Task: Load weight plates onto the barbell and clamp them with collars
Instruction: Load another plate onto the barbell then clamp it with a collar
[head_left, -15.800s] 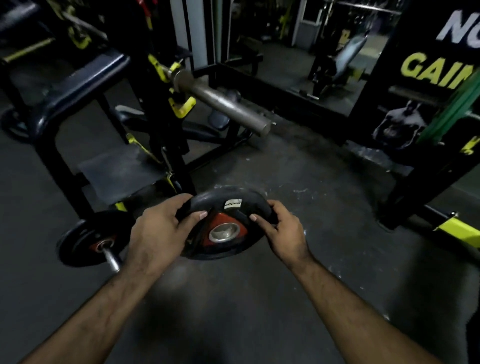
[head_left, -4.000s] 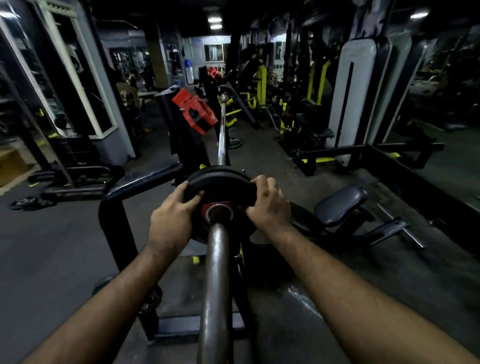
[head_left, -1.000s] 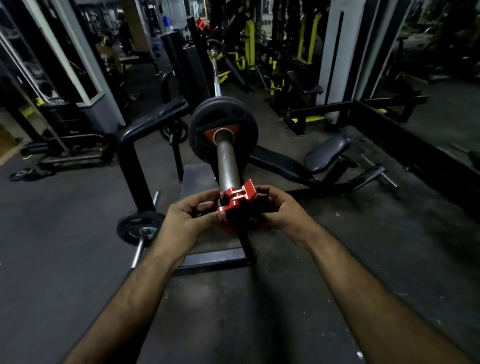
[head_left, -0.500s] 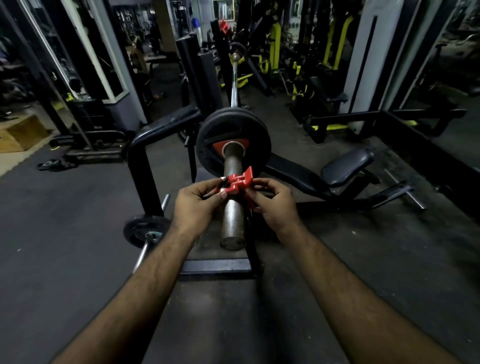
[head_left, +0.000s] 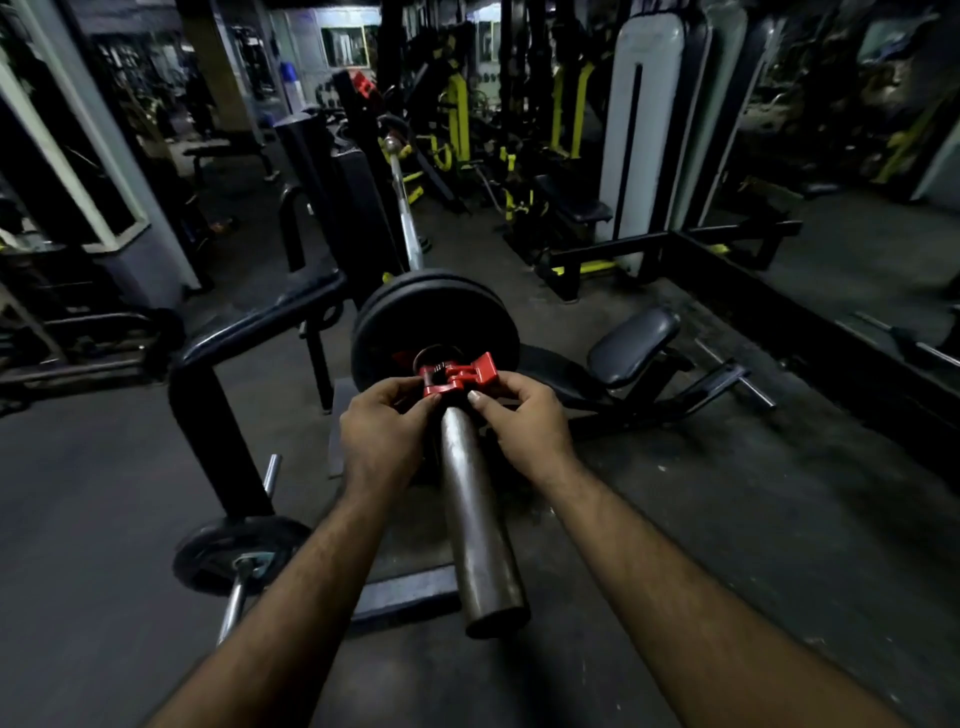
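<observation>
The barbell sleeve (head_left: 475, 525) points toward me, its grey end near the bottom centre. Black weight plates (head_left: 434, 317) sit on the sleeve at its far end. A red collar (head_left: 457, 375) rings the sleeve just in front of the plates, with its lever sticking out to the right. My left hand (head_left: 382, 434) pinches the collar's left side and my right hand (head_left: 522, 423) pinches its right side. Whether the lever is locked cannot be seen.
A black bench frame (head_left: 208, 410) stands left of the bar, with a spare plate on a peg (head_left: 234, 553) low on the left. A padded seat (head_left: 634, 343) lies to the right. Another red collar (head_left: 362, 85) shows at the bar's far end. Machines fill the background.
Both hands have slid the red collar along the sleeve, from near its end up close to the plates. The camera has moved closer to the bar.
</observation>
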